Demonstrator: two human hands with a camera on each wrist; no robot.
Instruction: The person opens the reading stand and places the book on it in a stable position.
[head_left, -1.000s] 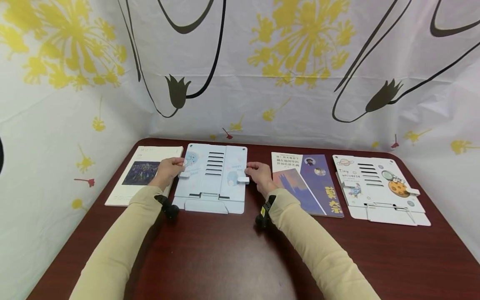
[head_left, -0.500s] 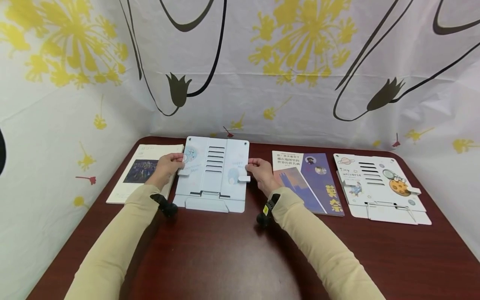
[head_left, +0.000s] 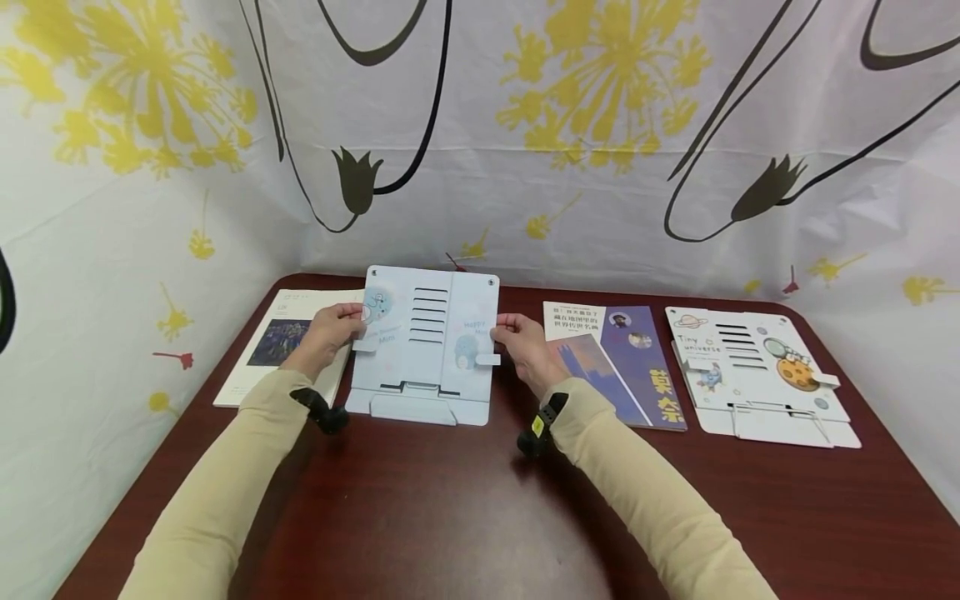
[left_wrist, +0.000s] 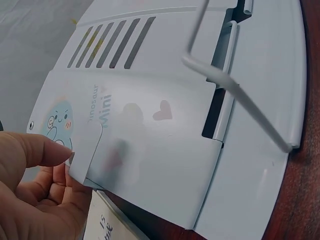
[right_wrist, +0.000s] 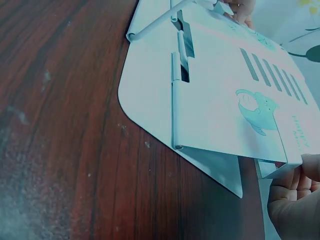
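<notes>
A pale blue-white folding book stand (head_left: pixel 431 354) with slots and dinosaur drawings is at the back of the table. My left hand (head_left: pixel 326 337) pinches its left edge between thumb and fingers. At the opposite edge, my right hand (head_left: pixel 525 346) grips just above the small page clip (head_left: pixel 488 359). The back panel (right_wrist: pixel 215 100) tilts up at its hinge, and a gap shows over the base plate (right_wrist: pixel 145 95) in the right wrist view. The base lies on the table. Across the panel's front runs a wire rest (left_wrist: pixel 240 92), seen in the left wrist view.
A cream book (head_left: pixel 255 375) lies left of the stand, partly behind my left hand. To the right are a purple book (head_left: pixel 637 358) and a second white book stand (head_left: pixel 757 375), folded flat. A patterned cloth (head_left: pixel 480 208) hangs behind the dark red table (head_left: pixel 420 517).
The stand's back panel has swung upward, its top edge rising with both hands holding the sides. The base, the books and the other stand have stayed in place.
</notes>
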